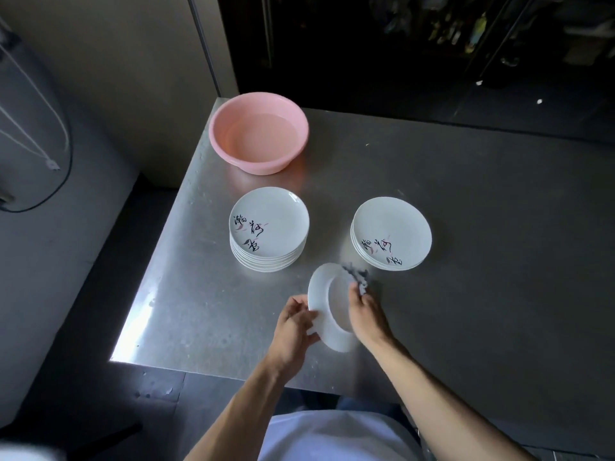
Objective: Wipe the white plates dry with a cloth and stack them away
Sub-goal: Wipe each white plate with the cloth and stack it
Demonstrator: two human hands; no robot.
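Note:
My left hand [296, 322] grips a white plate [321, 311] by its left rim and holds it tilted on edge above the table, underside toward me. My right hand [364, 314] reaches behind the plate's right side and holds a grey cloth [357, 277] against it; its fingers are partly hidden by the plate. A tall stack of white plates [269, 227] with black lettering stands to the upper left. A shorter stack of the same plates [391, 232] stands to the upper right.
A pink basin [259, 133] holding water sits at the table's far left corner. The steel table [482, 227] stretches away to the right. Its left edge drops to a dark floor, and a dark cabinet stands behind it.

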